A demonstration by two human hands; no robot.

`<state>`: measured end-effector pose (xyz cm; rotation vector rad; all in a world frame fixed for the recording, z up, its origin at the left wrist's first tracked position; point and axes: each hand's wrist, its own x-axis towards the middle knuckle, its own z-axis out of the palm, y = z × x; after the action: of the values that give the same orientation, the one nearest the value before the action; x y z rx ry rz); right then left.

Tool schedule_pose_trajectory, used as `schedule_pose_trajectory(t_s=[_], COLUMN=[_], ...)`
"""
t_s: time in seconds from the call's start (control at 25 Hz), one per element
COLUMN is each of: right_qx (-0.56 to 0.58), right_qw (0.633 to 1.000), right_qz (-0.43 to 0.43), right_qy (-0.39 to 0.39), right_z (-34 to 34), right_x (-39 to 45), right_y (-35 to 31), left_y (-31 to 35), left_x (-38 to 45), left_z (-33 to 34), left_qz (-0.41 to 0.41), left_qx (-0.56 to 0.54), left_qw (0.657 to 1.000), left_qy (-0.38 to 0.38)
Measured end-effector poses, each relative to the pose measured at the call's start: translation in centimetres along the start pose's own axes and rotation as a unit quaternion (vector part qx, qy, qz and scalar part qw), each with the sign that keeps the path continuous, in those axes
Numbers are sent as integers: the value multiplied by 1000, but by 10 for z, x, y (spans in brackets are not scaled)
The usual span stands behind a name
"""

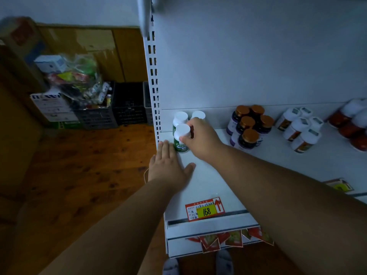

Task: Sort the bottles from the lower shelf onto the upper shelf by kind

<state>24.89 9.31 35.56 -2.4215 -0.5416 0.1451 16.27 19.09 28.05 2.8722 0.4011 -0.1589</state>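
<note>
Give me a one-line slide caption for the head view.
Right hand grips a green-labelled bottle at the shelf's left end; left hand rests flat.

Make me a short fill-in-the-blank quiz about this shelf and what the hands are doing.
1. The right hand pinches the cap of a bottle with a ____ label.
2. The left hand lies ____ on the shelf.
3. The dark bottles have ____ caps.
4. The yellow price tag reads ____.

Missing words: green; flat; brown; 168
</note>
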Motion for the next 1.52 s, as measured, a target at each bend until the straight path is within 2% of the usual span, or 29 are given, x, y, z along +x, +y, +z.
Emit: schedule_pose_trajectory(t_s=[0.12, 0.28, 0.36, 0.44, 0.56, 0.64, 0.92, 1.08, 1.24, 1.4, 1.52], right_qx=[10, 24, 9, -7, -46, -68, -98, -69, -77, -91, -80], right_qw=[1000, 1000, 999, 995, 990, 988, 970, 960, 930, 915, 904], right_qz=[19, -7, -37, -69, -55, -21, 110, 153, 247, 300, 320], right_qy=[0, 16, 32, 72, 124, 135, 193, 225, 261, 255, 270], right_z=[2, -7, -25, -55, -116, -159, -280, -319, -364, -416, -446], right_x=[-3, -49, -86, -125, -188, -232, -361, -382, -391, -408, -414], right_y=[3, 13, 22, 44, 101, 144, 290, 348, 408, 468, 522], left_y=[3, 16, 30, 58, 125, 185, 394, 474, 571, 664, 722], left_x=[-1, -36, -67, -94, -121, -139, -195, -185, -147, -128, -115], left_z=[-8, -19, -18, -13, 2, 15, 66, 82, 102, 124, 148], left_qz=[-9, -5, 14, 66, 183, 227, 353, 412, 489, 547, 565], left_qx=[-10, -36, -39, -47, -49, -52, -65, -66, -83, -83, -67], left_qw=[1000, 999, 997, 993, 974, 962, 932, 909, 868, 832, 819], left_qy=[-7, 25, 65, 91, 128, 140, 50, 21, -27, -53, -73])
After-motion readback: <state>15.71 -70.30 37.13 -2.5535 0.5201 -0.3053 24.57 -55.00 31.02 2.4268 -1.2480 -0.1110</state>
